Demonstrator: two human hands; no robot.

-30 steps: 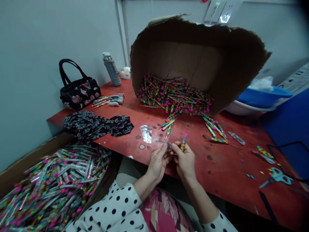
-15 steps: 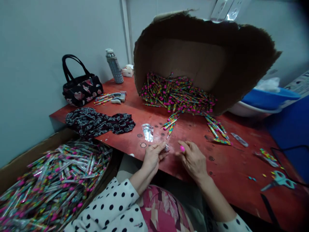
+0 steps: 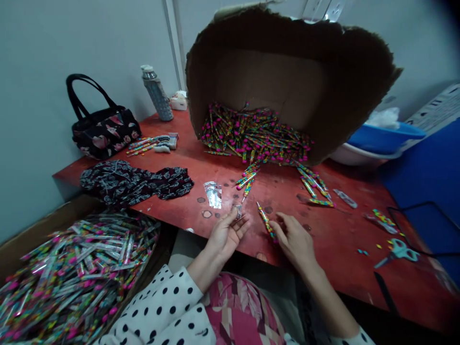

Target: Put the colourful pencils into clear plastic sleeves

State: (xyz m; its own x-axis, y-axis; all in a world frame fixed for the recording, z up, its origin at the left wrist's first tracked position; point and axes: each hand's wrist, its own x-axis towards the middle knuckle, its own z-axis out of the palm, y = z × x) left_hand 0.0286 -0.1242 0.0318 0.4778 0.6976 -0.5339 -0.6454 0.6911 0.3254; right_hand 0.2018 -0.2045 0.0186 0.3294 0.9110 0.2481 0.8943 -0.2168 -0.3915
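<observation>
Scuffed red-painted tabletop (image 3: pixel 334 249) beneath, pale grey wall (image 3: pixel 89 48) beyond; left hand (image 3: pixel 226 237) and right hand (image 3: pixel 294 242) held apart, right just beside a slender multicoloured stick (image 3: pixel 267 223), any grip impossible to tell.

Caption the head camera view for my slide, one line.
Left hand by a clear sleeve, right hand by a striped stick, over a red workbench.

Just below the edge of the red table (image 3: pixel 323 268), the person wears a white blouse with round black polka dots, its left sleeve (image 3: pixel 161 306) full and soft, its right cuff (image 3: pixel 354 338) barely in frame. Between the sleeves sits pink patterned cloth (image 3: pixel 240 306) with pale leaf-like shapes. Past the sleeves, the left hand (image 3: pixel 226 235) and right hand (image 3: pixel 296 242) are bare — ungloved.
</observation>
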